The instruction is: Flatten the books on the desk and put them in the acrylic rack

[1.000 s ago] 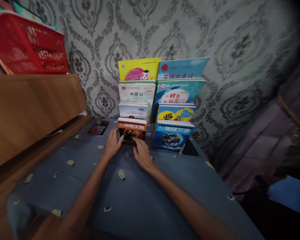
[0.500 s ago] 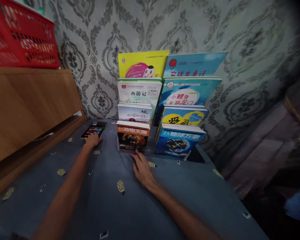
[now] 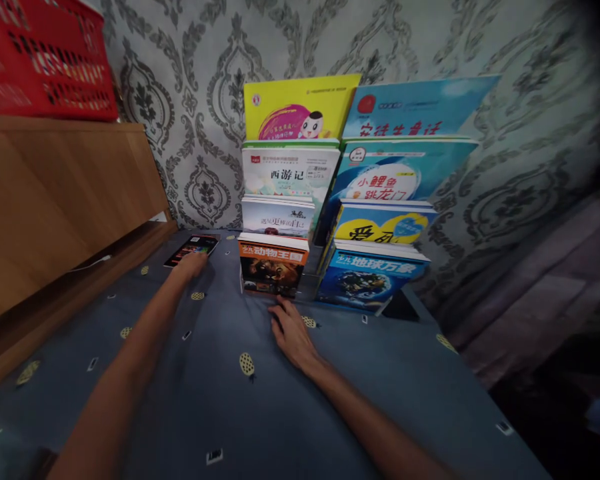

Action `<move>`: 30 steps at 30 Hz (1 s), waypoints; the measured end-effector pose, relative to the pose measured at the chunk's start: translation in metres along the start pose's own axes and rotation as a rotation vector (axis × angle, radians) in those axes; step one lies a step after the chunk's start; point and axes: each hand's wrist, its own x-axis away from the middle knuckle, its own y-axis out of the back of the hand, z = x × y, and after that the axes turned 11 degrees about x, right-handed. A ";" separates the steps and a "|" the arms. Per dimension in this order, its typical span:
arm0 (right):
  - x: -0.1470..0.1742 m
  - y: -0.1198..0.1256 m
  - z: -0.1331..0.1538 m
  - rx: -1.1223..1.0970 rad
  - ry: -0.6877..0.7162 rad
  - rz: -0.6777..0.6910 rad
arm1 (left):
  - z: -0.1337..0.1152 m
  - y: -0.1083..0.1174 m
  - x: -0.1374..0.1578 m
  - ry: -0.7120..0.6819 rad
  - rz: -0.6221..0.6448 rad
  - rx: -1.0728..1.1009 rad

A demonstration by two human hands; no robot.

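My left hand (image 3: 194,264) rests at the near edge of a thin dark book (image 3: 196,245) with a colourful cover, lying flat at the back left. Its fingers are blurred and partly hidden, so their grip is unclear. My right hand (image 3: 293,333) lies open on the cloth, fingers apart, with the fingertips close to the foot of an orange-titled book (image 3: 274,268) showing a lion. That book stands in front of the left column of a tiered clear rack (image 3: 309,287). Beside it, a blue book (image 3: 363,280) with a globe fronts the right column.
Several taller books, including a yellow one (image 3: 300,100) and a teal one (image 3: 405,167), rise in tiers behind. A wooden cabinet (image 3: 65,200) bearing a red basket (image 3: 45,63) stands at left. Blue pineapple-print cloth (image 3: 220,407) covers the surface. Patterned wall (image 3: 200,133) lies behind.
The view has tilted and come closer, so the books look larger. My left hand's fingers, spread over the dark book before, now show less and sit by its near edge. My right hand stays put.
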 end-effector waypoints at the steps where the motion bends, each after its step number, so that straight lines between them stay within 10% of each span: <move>1: 0.000 0.000 0.000 -0.003 0.001 0.005 | 0.001 0.002 0.003 0.000 0.006 -0.019; 13: -0.004 0.003 0.003 -0.041 -0.006 0.047 | 0.041 0.033 0.055 0.070 0.038 -0.141; 30: -0.004 0.005 0.001 -0.073 -0.024 0.067 | 0.008 0.026 0.024 0.001 0.172 -0.283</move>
